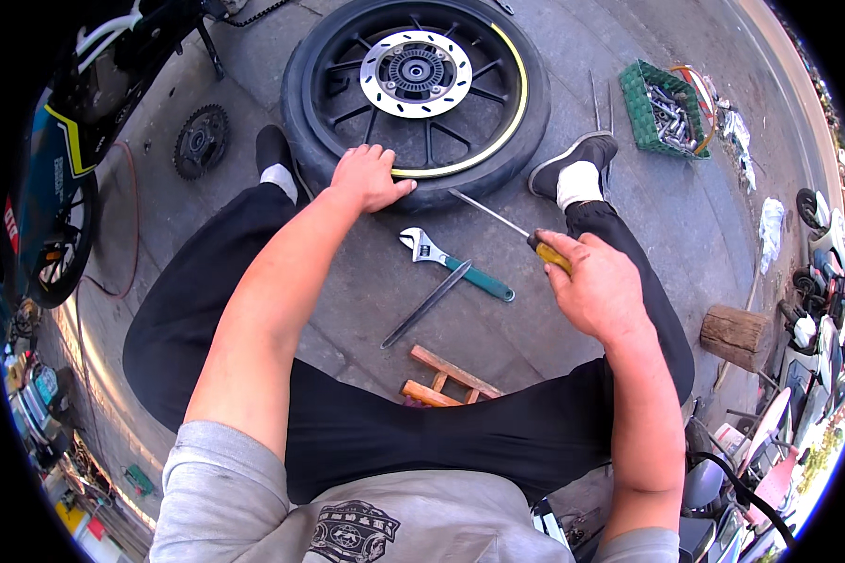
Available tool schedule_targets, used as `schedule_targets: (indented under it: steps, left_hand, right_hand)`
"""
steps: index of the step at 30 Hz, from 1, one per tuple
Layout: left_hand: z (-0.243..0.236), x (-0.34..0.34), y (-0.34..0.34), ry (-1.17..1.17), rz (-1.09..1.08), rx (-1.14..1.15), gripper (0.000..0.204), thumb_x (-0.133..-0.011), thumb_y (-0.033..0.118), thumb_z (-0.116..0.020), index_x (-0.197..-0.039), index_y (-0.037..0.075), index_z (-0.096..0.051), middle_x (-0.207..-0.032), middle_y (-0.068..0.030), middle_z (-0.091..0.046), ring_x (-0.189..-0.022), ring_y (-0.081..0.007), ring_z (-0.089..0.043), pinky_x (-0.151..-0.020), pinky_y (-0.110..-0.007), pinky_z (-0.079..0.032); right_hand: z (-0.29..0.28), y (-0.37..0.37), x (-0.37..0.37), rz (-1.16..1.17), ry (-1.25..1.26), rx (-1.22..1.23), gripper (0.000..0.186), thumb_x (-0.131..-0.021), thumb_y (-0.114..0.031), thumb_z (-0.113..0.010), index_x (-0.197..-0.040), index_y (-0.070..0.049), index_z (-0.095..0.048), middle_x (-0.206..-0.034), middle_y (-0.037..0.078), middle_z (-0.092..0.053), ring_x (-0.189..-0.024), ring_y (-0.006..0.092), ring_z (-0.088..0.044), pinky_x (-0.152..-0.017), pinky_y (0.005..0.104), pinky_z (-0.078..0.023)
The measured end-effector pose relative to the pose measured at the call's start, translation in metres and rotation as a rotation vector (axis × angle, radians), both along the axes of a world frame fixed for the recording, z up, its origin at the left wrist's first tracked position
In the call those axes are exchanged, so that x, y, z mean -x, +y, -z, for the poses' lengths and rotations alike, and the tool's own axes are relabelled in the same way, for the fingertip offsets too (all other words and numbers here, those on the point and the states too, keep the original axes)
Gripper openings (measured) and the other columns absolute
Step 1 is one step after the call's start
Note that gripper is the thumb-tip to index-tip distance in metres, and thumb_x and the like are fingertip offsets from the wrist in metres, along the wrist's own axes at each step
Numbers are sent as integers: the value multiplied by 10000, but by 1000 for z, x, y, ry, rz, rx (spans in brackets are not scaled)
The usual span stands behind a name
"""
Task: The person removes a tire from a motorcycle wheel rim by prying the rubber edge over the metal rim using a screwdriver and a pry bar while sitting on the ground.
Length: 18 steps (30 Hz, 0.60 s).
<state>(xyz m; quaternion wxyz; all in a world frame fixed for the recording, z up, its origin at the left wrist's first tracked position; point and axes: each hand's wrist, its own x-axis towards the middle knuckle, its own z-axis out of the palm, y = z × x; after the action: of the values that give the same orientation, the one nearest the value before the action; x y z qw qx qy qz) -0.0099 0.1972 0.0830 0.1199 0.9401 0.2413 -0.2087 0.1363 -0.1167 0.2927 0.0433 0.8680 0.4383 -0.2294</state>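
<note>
A motorcycle wheel [305, 108] with a black tyre, a dark spoked rim and a yellow rim stripe lies flat on the ground between my feet. At its hub sits a silver brake disc [374, 75]. My left hand [371, 178] rests on the near part of the tyre, fingers stretched over the rim edge. In my right hand [599, 286] is a screwdriver [498, 216] with a yellow handle, its tip pointing at the near side of the tyre. Nearer to me, an adjustable wrench [479, 277] with a green grip lies across a flat metal bar [427, 305].
A green basket [643, 113] of metal tools stands at the far right, near thin metal rods [595, 103]. A rear sprocket [200, 143] lies at left, beside a motorcycle [70, 131]. A small wooden stool [455, 371] is under me; a wood block [737, 338] stands at right.
</note>
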Motion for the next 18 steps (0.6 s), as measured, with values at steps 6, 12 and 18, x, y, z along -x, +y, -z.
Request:
schedule_targets:
  steps: [6, 12, 18]
  left_hand:
    - [1, -4, 10, 101, -35, 115, 920, -936, 789, -595, -1535, 92, -626, -1529, -146, -615, -1480, -312, -497, -1256, -464, -311]
    - [1, -17, 17, 215, 5, 141, 1052, -785, 875, -697, -1509, 113, -651, -1472, -134, -665, -1448, -304, -547, -1224, -463, -348]
    - [-6, -42, 32, 263, -20, 168, 1005, -718, 840, -794, -1407, 111, -720, -1433, -108, -694, -1417, -281, -578, -1182, -460, -402]
  right_hand:
    - [-4, 25, -7, -41, -57, 23, 412, -984, -251, -726, -1397, -246, -737, -1020, 125, -721, -917, 335, -764, -839, 445, -618]
    - [39, 29, -5, -87, -94, 47, 459, -1002, -234, -704, -1456, -305, -687, -1033, 149, -690, -805, 336, -754, -721, 450, -621]
    - [125, -30, 28, 43, -78, -40, 724, -973, -229, -748, -1622, -424, -492, -1049, 147, -643, -702, 330, -716, -624, 456, -596]
